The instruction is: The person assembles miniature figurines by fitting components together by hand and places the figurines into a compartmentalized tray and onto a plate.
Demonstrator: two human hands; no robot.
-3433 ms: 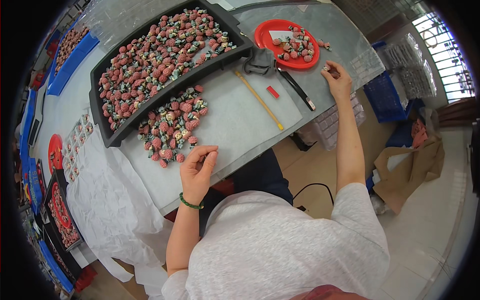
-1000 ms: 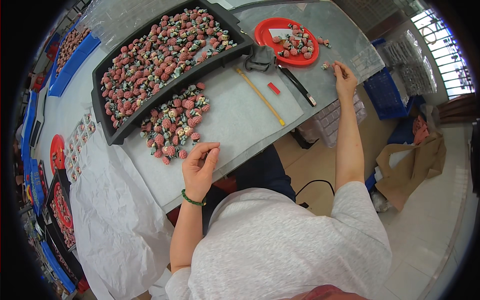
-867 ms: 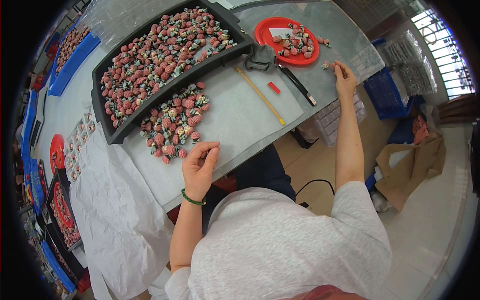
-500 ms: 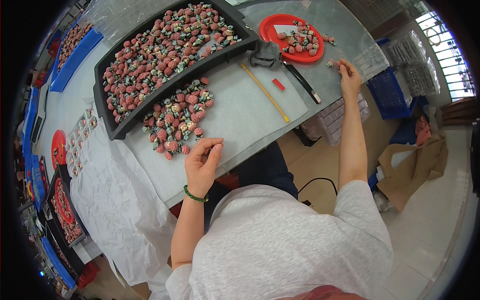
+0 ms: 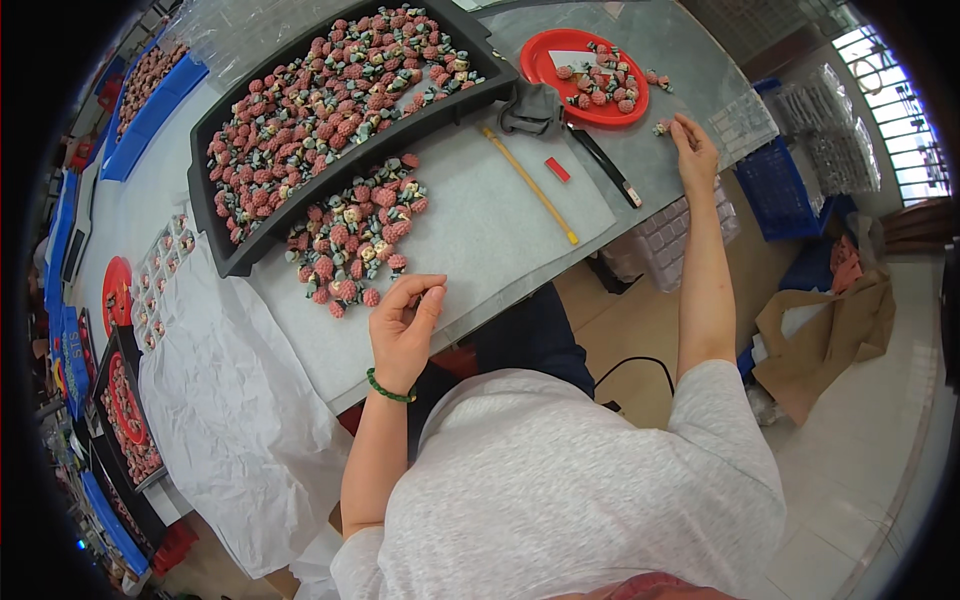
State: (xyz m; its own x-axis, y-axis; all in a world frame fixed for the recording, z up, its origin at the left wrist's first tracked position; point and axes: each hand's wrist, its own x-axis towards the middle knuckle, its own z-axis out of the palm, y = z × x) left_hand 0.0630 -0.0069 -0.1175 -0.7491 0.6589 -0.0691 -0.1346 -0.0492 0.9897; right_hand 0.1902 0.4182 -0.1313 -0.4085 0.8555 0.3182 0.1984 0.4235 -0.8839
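At the right of the table, my right hand (image 5: pixel 695 155) has its fingers drawn together at a small pink-and-grey figurine (image 5: pixel 661 128), just below the red plate (image 5: pixel 530 62). Similar figurines (image 5: pixel 608 80) with bumpy pink, raspberry-like parts lie in that plate around a white piece of paper. My left hand (image 5: pixel 405 325), a green bracelet at its wrist, is closed with the thumb against the curled index finger. What it holds, if anything, does not show. Nearest to it is a loose pile of figurines (image 5: pixel 350 235) on a white sheet (image 5: pixel 470 240).
A black tray (image 5: pixel 235 262) full of figurines stands behind the pile. A yellow stick (image 5: pixel 530 185), a red block (image 5: pixel 557 169) and a black strap-like tool (image 5: pixel 605 165) lie mid-table. White paper (image 5: pixel 240 400) drapes over the left edge. A blue crate (image 5: pixel 790 190) stands beyond the right edge.
My right hand has shifted slightly to the left, closer around the figurine at its fingertips. My left hand has stayed in place.
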